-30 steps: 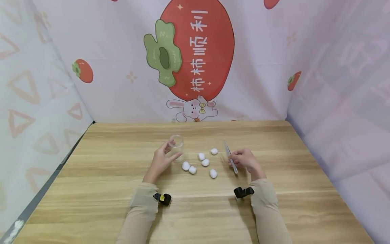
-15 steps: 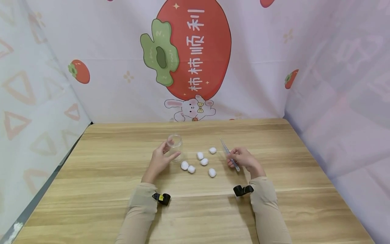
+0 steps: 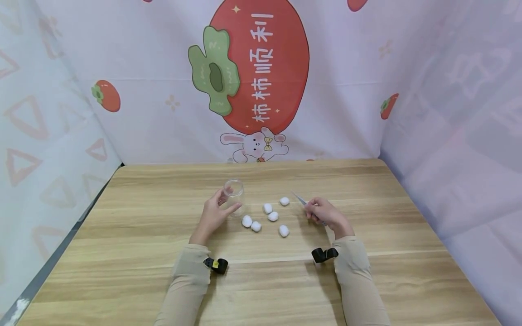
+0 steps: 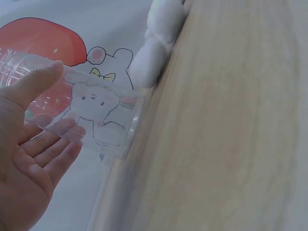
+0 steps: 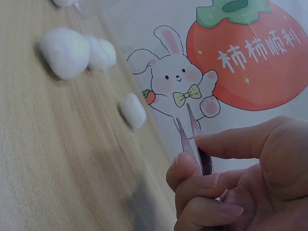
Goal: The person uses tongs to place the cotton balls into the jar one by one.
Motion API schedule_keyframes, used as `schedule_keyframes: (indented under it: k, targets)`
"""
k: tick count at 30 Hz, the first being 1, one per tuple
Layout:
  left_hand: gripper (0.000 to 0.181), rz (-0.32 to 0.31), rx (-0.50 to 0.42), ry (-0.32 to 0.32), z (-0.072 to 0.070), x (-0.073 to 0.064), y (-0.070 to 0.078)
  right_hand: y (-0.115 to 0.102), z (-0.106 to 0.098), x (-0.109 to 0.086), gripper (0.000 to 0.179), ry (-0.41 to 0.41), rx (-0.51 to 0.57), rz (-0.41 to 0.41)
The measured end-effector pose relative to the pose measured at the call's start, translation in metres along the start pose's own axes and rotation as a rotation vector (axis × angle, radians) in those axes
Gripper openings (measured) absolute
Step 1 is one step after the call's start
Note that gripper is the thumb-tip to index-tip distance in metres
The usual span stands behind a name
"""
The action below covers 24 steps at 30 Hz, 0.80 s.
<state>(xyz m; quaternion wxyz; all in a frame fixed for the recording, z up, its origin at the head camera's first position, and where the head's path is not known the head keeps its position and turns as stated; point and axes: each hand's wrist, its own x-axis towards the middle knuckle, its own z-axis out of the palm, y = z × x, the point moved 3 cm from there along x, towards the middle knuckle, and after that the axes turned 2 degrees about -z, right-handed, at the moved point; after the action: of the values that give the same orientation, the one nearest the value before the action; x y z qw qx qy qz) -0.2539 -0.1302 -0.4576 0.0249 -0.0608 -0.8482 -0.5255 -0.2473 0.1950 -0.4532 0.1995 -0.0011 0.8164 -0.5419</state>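
My left hand (image 3: 214, 214) holds a clear, wide-mouthed jar (image 3: 238, 200), thumb on one side and fingers on the other. Upright on the table, the jar (image 4: 106, 106) has nothing visible inside. In my right hand (image 3: 327, 213) is a pair of metal tweezers (image 3: 299, 198), pinched between thumb and fingers. The right wrist view shows the tweezers (image 5: 196, 130) with their tips apart and nothing between them. Several white cotton balls lie between the hands; the farthest cotton ball (image 3: 284, 201) is nearest the tweezer tips, and another cotton ball (image 3: 283, 231) lies closer to me.
Two touching cotton balls (image 3: 247, 221) lie just right of the jar, with another touching pair (image 3: 273, 216) beyond them. The wooden table (image 3: 261, 285) ends at a printed cloth backdrop (image 3: 163, 131). Cloth walls also stand at left and right.
The tweezers have turned in my right hand, their tips swinging left and lower towards the farthest cotton ball; their rear end is now mostly hidden. My left hand and the jar stay in place.
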Motion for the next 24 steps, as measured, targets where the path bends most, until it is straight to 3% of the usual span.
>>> schedule_keyframes:
  k: [13,24]
  targets:
    - [0.064,0.000,-0.005,0.002,-0.0005,-0.0008,-0.0010,0.0039,-0.0015,0.0007,0.030,0.021,-0.096,0.062]
    - [0.064,0.024,-0.015,0.000,0.0012,0.0001,-0.0022,0.0091,-0.0019,0.0006,0.029,-0.001,-0.108,0.076]
